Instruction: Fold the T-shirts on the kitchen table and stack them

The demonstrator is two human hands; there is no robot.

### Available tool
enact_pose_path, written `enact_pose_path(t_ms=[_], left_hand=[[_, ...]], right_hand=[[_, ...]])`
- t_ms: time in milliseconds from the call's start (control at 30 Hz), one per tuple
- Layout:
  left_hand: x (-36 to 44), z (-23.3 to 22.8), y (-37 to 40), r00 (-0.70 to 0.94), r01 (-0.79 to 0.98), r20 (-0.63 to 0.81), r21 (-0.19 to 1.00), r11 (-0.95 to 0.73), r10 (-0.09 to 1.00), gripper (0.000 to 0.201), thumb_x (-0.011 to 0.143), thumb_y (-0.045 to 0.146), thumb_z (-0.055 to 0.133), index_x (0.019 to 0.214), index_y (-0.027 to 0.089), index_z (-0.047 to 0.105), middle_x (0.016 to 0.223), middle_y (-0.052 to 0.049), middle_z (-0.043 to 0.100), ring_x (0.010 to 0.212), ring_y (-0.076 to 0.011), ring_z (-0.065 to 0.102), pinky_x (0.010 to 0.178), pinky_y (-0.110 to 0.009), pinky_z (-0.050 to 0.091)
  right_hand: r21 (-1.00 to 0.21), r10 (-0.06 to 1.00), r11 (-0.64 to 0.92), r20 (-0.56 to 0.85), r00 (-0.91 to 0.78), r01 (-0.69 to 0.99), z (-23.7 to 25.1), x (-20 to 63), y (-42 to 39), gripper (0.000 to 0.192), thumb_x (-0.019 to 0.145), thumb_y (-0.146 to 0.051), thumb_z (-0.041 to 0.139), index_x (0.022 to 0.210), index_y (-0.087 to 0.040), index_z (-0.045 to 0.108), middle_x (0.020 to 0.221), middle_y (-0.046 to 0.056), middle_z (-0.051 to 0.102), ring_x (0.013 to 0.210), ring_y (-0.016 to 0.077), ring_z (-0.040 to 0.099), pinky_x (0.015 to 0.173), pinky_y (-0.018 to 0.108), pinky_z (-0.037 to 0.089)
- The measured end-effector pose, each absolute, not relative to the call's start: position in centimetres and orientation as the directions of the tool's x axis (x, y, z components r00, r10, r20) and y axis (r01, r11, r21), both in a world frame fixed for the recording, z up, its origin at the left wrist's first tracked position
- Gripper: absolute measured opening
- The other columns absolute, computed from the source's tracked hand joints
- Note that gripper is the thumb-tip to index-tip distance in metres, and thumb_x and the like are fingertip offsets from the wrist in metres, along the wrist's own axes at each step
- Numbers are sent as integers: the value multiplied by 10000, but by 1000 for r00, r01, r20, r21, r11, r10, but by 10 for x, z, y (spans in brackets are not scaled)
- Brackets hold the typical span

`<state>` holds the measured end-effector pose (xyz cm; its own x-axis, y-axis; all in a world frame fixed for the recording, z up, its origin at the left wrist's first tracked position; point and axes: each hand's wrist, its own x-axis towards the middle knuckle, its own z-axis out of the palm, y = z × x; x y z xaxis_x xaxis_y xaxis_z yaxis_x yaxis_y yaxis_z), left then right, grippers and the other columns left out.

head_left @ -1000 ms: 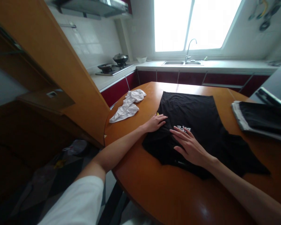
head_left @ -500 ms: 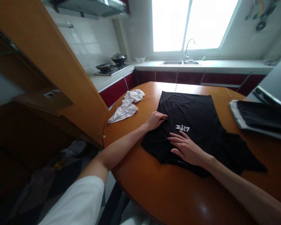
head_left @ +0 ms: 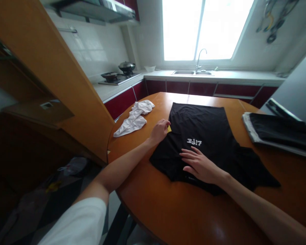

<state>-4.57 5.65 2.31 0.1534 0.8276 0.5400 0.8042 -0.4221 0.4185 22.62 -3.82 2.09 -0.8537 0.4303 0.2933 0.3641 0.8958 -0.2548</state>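
A black T-shirt (head_left: 201, 122) lies spread out on the wooden table, its hem toward the window. White characters (head_left: 194, 142) are printed on it. At the shirt's left side, my left hand (head_left: 160, 131) pinches the edge near the left sleeve. By those fingertips shows a small yellow patch (head_left: 169, 129); I cannot tell whether it is a label or a separate piece. My right hand (head_left: 200, 164) rests palm down on the cloth just below the print, fingers spread, holding nothing.
A crumpled white cloth (head_left: 135, 118) lies on the table (head_left: 165, 207) at the left. Folded black and white fabric (head_left: 277, 131) sits at the right. Beyond are a counter with a sink (head_left: 185, 72) and a stove with a lidded pan (head_left: 126, 66). A wooden panel (head_left: 73, 85) stands at left.
My left hand has drawn back leftward from over the shirt to its edge, and the yellow patch has come into sight. My right hand stays in place; the view has shifted slightly.
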Motion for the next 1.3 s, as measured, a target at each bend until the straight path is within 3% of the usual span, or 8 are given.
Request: enact_pose_path(t_ms=[133,333,467,600,933,1067,1233,1300], left_hand=[[-41,11,49,351,770,442,365,-523,825,305,988,170,441,1183,178,676,1268,-94,681,1231,-219,604,1109,-379,439],[-31,-3,42,530,797,150,248,-550,835,580,1036,470,432,1518,148,431,1627,-155,340,1534,-302,248,1230,-524,236],[-38,-2,49,424,852,210,237,-467,881,596,1054,499,351,1546,165,391,1645,-153,298,1550,-281,196,1244,-514,186],[-44,-4,56,380,879,106,268,-394,919,625,1037,527,383,1550,169,383,1634,-167,316,1539,-301,230,1229,-565,192],[-44,0,64,301,872,232,325,-366,925,559,1026,448,416,1514,176,438,1608,-151,383,1523,-299,281,1224,-549,239],[-31,9,50,389,822,362,279,-497,847,517,1043,381,374,1518,187,440,1607,-116,396,1529,-253,274,1244,-485,238],[-18,2,36,537,776,198,265,-573,820,531,1033,413,428,1492,150,471,1585,-140,425,1516,-281,301,1231,-494,269],[-17,0,38,516,777,229,281,-564,825,511,1042,379,405,1490,140,469,1582,-140,430,1506,-273,325,1228,-488,284]], right_hand=[[-267,422,898,307,-853,349,20,227,-38,329,1030,-380,509,1249,-212,687,1401,107,629,1399,269,489,1199,536,316],[-292,440,889,329,-835,353,20,227,-37,312,1026,-362,516,1247,-229,692,1354,95,664,1351,259,542,1180,514,360],[-308,443,884,321,-837,351,17,227,-37,313,1026,-373,517,1238,-230,698,1356,95,663,1337,258,556,1171,504,378],[-308,444,884,314,-839,353,18,226,-37,330,1033,-382,500,1254,-224,687,1375,96,649,1345,261,547,1175,517,373],[-317,466,873,320,-825,370,17,226,-37,352,1026,-389,515,1307,-238,665,1372,100,647,1324,260,564,1151,491,412],[-322,470,872,336,-816,370,21,227,-37,350,1028,-387,516,1310,-238,659,1372,96,647,1316,247,567,1161,474,399],[-333,500,859,376,-780,390,27,230,-33,313,1030,-367,515,1253,-227,684,1299,85,682,1264,229,595,1112,428,446],[-340,506,855,383,-773,391,28,232,-32,308,1028,-358,517,1250,-228,686,1294,82,686,1262,227,594,1107,420,451]])
